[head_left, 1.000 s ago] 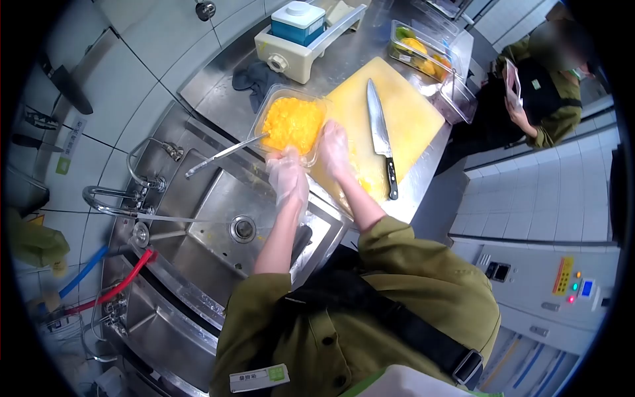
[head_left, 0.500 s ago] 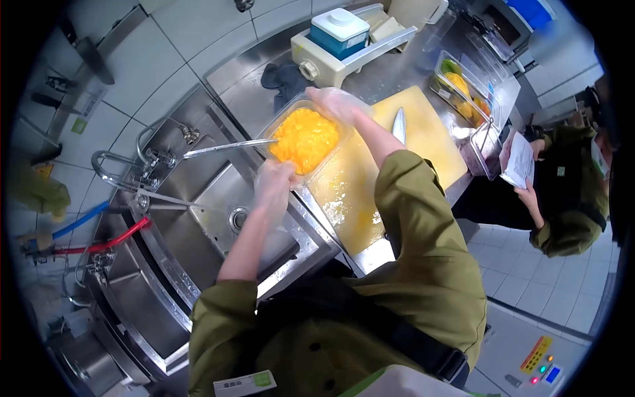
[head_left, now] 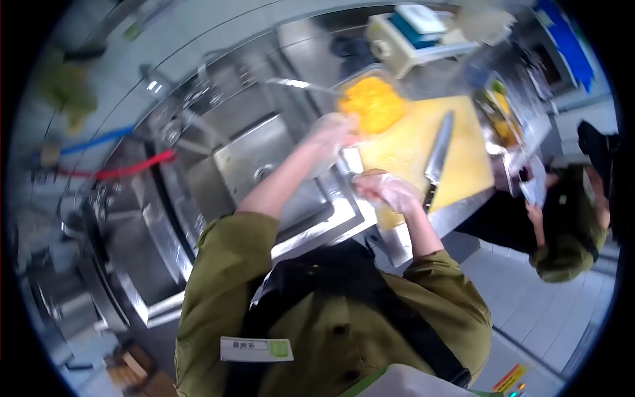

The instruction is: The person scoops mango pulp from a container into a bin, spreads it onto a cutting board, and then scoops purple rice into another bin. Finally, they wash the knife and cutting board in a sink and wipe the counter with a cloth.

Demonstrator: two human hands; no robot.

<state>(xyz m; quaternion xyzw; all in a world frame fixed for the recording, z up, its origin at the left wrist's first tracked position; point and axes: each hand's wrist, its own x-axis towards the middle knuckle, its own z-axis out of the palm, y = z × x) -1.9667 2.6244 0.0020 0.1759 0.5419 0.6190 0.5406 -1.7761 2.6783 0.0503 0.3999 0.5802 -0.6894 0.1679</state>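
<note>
A clear plastic container of chopped yellow-orange fruit, perhaps mango, stands at the far left part of the yellow cutting board. From it a long metal utensil handle sticks out over the sink; its other end is hidden in the fruit. My left hand, in a clear glove, is closed at the container's near left corner. Over the board's near left edge is my gloved right hand, fingers curled together; whatever lies inside them is hidden. Right of it lies a knife with a black handle.
Steel sink basins lie to the left, with red and blue hoses beyond. A white and teal appliance stands at the back. At the right are a clear bin of fruit and another person holding papers.
My right hand has left the container's far side and come back to the board's near edge. My left hand stays at the container. The view has swung, and the whole knife now shows.
</note>
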